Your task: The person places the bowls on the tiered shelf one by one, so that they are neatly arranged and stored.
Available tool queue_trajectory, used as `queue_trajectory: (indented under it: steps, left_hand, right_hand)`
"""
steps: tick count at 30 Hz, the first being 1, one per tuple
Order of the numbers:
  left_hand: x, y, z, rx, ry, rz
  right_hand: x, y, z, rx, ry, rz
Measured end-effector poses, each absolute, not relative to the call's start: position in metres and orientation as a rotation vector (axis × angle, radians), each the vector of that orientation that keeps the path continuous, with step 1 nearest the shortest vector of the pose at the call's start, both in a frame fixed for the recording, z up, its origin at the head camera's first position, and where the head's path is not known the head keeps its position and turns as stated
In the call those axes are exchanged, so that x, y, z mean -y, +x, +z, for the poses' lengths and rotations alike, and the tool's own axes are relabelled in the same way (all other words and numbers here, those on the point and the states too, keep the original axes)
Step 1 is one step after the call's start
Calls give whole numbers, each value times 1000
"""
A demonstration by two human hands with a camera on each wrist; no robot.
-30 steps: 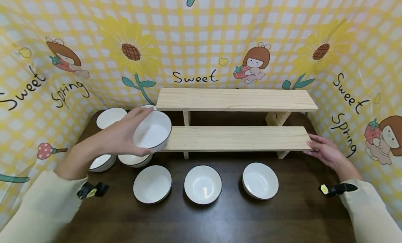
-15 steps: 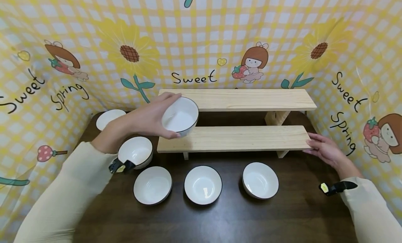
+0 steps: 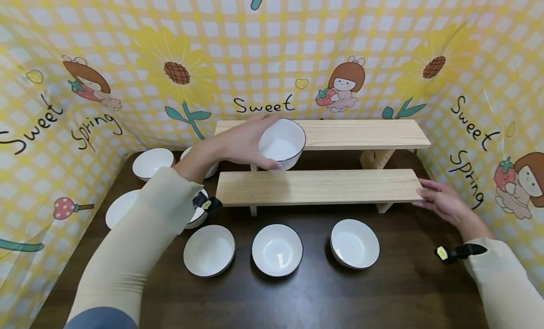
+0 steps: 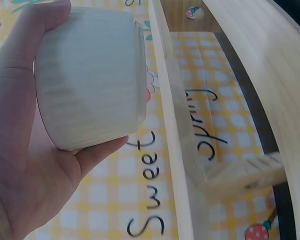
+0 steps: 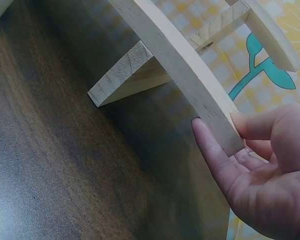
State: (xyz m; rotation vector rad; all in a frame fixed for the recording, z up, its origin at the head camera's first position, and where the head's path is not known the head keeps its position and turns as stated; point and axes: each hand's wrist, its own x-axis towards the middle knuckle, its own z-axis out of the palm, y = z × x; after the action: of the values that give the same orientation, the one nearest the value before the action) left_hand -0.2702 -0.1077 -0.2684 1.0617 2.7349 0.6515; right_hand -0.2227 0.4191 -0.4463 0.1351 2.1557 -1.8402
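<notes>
My left hand (image 3: 244,142) grips a white bowl (image 3: 282,141) with a dark rim, thumb on one side and fingers on the other. The bowl is in the air in front of the upper board (image 3: 361,134) and over the back of the lower board (image 3: 318,187) of a two-tier wooden shelf. In the left wrist view the ribbed outer side of the bowl (image 4: 92,80) faces the camera. My right hand (image 3: 442,201) holds the right end of the lower board; in the right wrist view the thumb and fingers pinch the board's end (image 5: 225,127) from both faces.
Three white bowls stand in front of the shelf: a left one (image 3: 209,251), a middle one (image 3: 277,250) and a right one (image 3: 354,244). Several more, including a back-left bowl (image 3: 152,163), stand left of the shelf, partly behind my left arm. A checked cloth (image 3: 272,46) hangs behind.
My left hand has carried the bowl rightward and up, from beside the shelf's left end to in front of the upper board. My right hand stays at the lower board's end.
</notes>
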Motion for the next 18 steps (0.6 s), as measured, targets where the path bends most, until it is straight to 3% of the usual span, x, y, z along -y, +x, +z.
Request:
queue_trajectory:
  steps: [18]
  left_hand:
    - [17,-300,-252,-2644,1268,664]
  right_hand:
    - [-419,-223,-445,-2162,131,-1814]
